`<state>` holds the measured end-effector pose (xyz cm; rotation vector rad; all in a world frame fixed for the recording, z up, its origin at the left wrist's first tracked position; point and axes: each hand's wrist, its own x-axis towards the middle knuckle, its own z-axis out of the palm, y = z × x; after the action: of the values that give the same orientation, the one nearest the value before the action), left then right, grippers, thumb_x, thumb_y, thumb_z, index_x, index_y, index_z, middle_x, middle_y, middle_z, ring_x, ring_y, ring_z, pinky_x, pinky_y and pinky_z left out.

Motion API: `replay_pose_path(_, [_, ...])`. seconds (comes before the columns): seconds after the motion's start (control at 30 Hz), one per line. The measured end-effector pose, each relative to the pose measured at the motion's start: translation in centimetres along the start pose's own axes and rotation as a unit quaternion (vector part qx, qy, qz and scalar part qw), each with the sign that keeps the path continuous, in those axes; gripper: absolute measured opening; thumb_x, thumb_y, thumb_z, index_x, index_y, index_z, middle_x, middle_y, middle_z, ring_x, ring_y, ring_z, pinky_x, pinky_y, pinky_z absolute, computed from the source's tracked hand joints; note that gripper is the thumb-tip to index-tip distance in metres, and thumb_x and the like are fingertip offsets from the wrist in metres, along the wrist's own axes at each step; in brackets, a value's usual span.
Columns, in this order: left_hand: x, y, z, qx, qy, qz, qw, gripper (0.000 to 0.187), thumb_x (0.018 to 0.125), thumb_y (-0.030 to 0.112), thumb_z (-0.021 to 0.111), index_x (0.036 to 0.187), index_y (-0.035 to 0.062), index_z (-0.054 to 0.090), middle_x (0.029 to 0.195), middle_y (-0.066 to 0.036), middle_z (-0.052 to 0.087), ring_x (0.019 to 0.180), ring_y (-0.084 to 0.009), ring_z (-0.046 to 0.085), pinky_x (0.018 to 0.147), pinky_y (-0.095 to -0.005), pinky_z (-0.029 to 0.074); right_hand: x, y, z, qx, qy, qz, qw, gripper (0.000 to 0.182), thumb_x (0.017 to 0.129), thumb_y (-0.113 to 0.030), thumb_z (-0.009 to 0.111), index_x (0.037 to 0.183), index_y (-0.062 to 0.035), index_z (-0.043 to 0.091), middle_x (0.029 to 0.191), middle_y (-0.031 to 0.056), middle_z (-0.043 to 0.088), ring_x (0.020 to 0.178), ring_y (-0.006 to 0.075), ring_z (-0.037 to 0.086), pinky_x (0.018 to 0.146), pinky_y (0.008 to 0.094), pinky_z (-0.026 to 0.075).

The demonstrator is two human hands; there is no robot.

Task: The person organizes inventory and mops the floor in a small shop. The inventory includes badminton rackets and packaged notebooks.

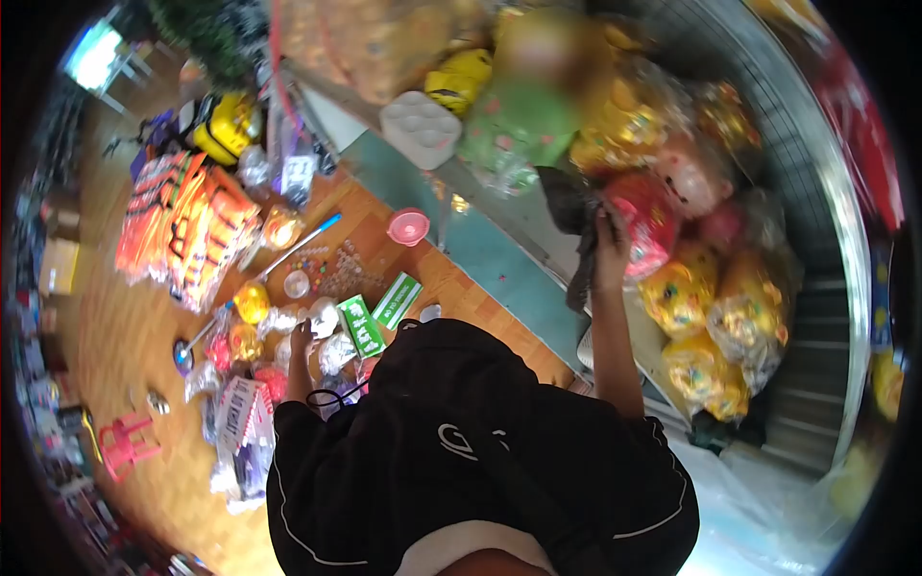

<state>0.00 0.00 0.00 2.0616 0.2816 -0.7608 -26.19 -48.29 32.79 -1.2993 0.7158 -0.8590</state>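
My right hand reaches up to the shelf with its fingers closed on a dark grey cloth that hangs down over the shelf's edge. A red plastic-wrapped toy sits right beside that hand. Further right are several yellow toys in clear bags. My left hand is low on the other side, close to a clear-wrapped silvery item. Its fingers are small and partly hidden, so whether it holds anything does not show. A yellow wrapped toy lies near it.
Orange striped bags are piled on the wooden floor. Around the floor lie a pink basin, green-and-white boxes, a blue-handled stick and a small pink chair. A white moulded tray stands on the shelf.
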Motion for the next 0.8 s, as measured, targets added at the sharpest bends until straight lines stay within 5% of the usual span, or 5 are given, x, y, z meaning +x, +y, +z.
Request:
replay_pose_path(0.2, [-2.6, 7.8, 9.3, 0.246, -0.137, 0.216, 0.935, 0.032, 0.083, 0.031, 0.049, 0.102, 0.0068, 0.056, 0.088, -0.016, 0.060, 0.080, -0.0298, 0.059, 0.070, -0.0370, 0.047, -6.2, 0.1, -7.9, -0.085, 0.048, -0.050, 0.994, 0.024, 0.087, -0.008, 0.044, 0.108, 0.0016, 0.054, 0.101, 0.0045, 0.056, 0.091, 0.0091, 0.048, 0.081, 0.0199, 0.035])
replay_pose_path(0.37, [-12.5, 18.8, 17.0, 0.591, -0.358, 0.368, 0.622, 0.036, 0.082, 0.033, 0.049, 0.104, 0.0057, 0.055, 0.097, -0.018, 0.058, 0.091, -0.0341, 0.056, 0.076, -0.0398, 0.044, -10.7, 1.3, -13.5, -0.056, 0.035, -0.017, 0.998, 0.025, 0.088, -0.008, 0.044, 0.108, 0.0019, 0.054, 0.101, 0.0058, 0.056, 0.092, 0.0102, 0.048, 0.083, 0.0216, 0.035])
replay_pose_path(0.57, [-18.6, 15.0, 32.5, 0.207, -0.146, 0.483, 0.838, 0.025, 0.077, 0.021, 0.054, 0.097, 0.0056, 0.058, 0.085, -0.017, 0.060, 0.075, -0.0314, 0.058, 0.066, -0.0399, 0.045, -13.1, 2.9, -15.2, -0.130, -0.035, -0.028, 0.991, 0.026, 0.087, -0.009, 0.044, 0.108, 0.0020, 0.053, 0.100, 0.0067, 0.056, 0.094, 0.0124, 0.050, 0.087, 0.0249, 0.036])
replay_pose_path(0.63, [-24.7, 12.4, 34.4, 0.199, -0.222, 0.350, 0.888, 0.038, 0.080, 0.033, 0.048, 0.108, 0.0081, 0.051, 0.091, -0.020, 0.059, 0.084, -0.0339, 0.057, 0.070, -0.0424, 0.045, -13.1, 5.1, -15.4, -0.094, -0.059, -0.022, 0.994, 0.026, 0.087, -0.010, 0.044, 0.108, 0.0007, 0.054, 0.099, 0.0068, 0.057, 0.091, 0.0116, 0.051, 0.081, 0.0246, 0.040])
replay_pose_path(0.8, [-27.8, -1.3, 32.7, 0.392, -0.230, 0.268, 0.849, 0.034, 0.078, 0.030, 0.049, 0.103, 0.0073, 0.055, 0.086, -0.015, 0.060, 0.085, -0.0317, 0.058, 0.071, -0.0428, 0.046, -14.9, 8.2, -15.6, -0.122, -0.072, 0.162, 0.977, 0.026, 0.086, -0.012, 0.046, 0.108, 0.0004, 0.054, 0.102, 0.0080, 0.056, 0.090, 0.0138, 0.052, 0.076, 0.0248, 0.041])
